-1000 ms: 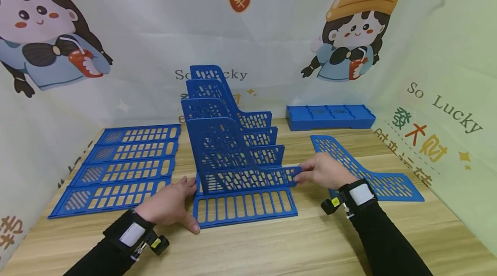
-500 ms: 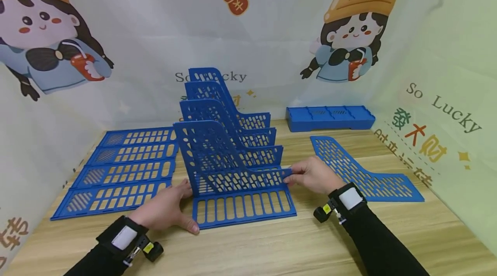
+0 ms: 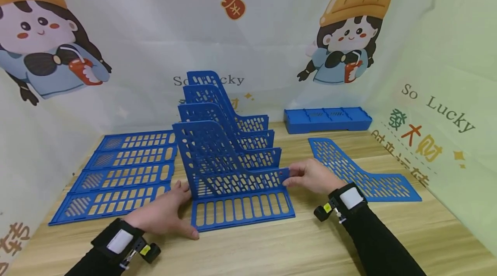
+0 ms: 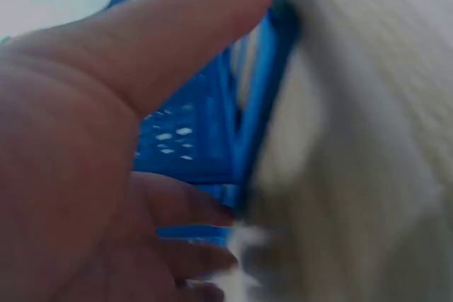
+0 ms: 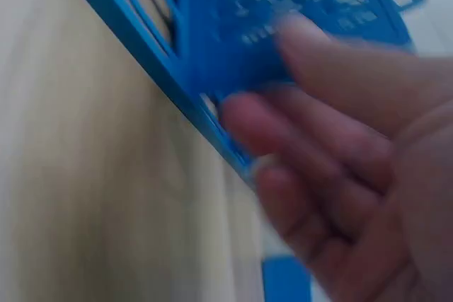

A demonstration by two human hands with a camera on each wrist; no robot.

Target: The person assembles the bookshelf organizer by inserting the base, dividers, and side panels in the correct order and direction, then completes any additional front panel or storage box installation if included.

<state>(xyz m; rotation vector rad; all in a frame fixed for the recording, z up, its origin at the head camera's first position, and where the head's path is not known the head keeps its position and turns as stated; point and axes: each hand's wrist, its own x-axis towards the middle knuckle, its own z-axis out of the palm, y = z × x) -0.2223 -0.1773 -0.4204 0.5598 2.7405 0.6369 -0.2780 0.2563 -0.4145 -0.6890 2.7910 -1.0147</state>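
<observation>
We see slatted panels (image 3: 104, 177) lying at left, perhaps ranked for easy reach. Our left hand (image 3: 167, 211) spreads wide at the left end of the base (image 3: 243, 222), likely steadying it. Upright between our hands stands the front divider (image 3: 229, 171), its right end pinched by our right hand (image 3: 310, 177), seemingly to control its lean.

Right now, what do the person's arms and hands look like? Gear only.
Left hand and right hand: bare, no gloves. Long black sleeves. Each side has a black wristband with a white rectangular patch and a small black camera bearing a yellow mark. No cables visible.
</observation>
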